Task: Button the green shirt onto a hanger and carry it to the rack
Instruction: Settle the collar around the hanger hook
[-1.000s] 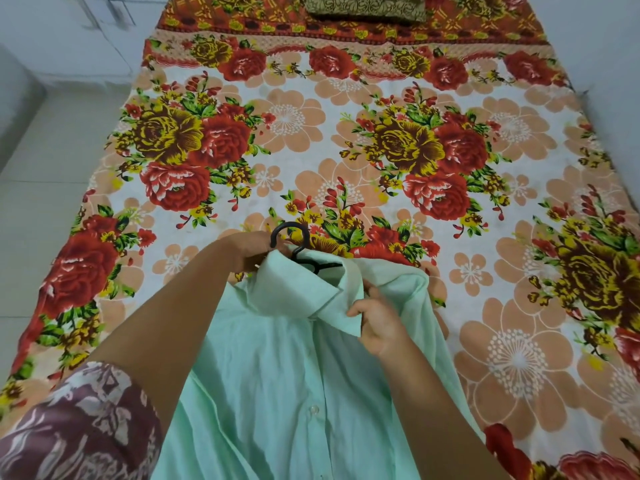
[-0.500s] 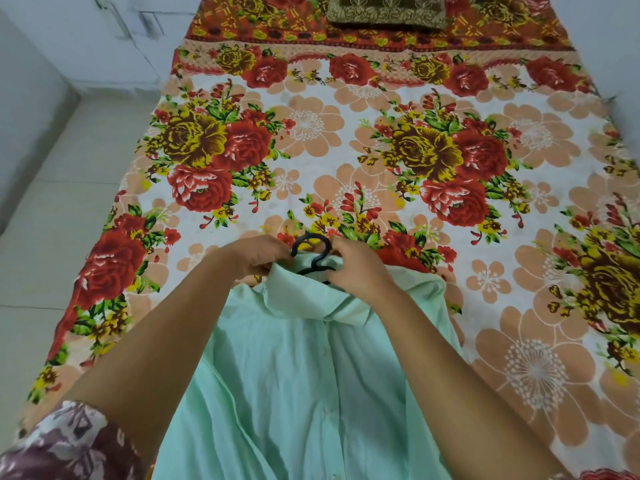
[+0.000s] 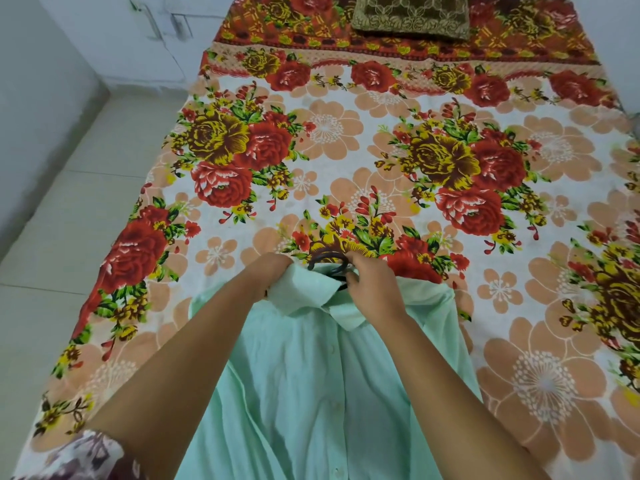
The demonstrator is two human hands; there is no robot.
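Left hand (image 3: 268, 277) is curled tight on the left collar flap of the pale mint-green button-front cotton shirt (image 3: 311, 393), fingers buried in the fabric. The shirt lies front-up on the floral red-and-orange bedsheet (image 3: 346, 150). At the neck, the black plastic hanger hook (image 3: 327, 259) pokes out. Right hand (image 3: 374, 289) is closed there, fingertips pinching the collar just beside the hook, thumb pressing cloth.

Big bed (image 3: 381, 150) with flowery sheet fills room. Dark green pillow (image 3: 410, 15) at far end. Pale tile floor (image 3: 69, 220) left. White walls (image 3: 41, 64).
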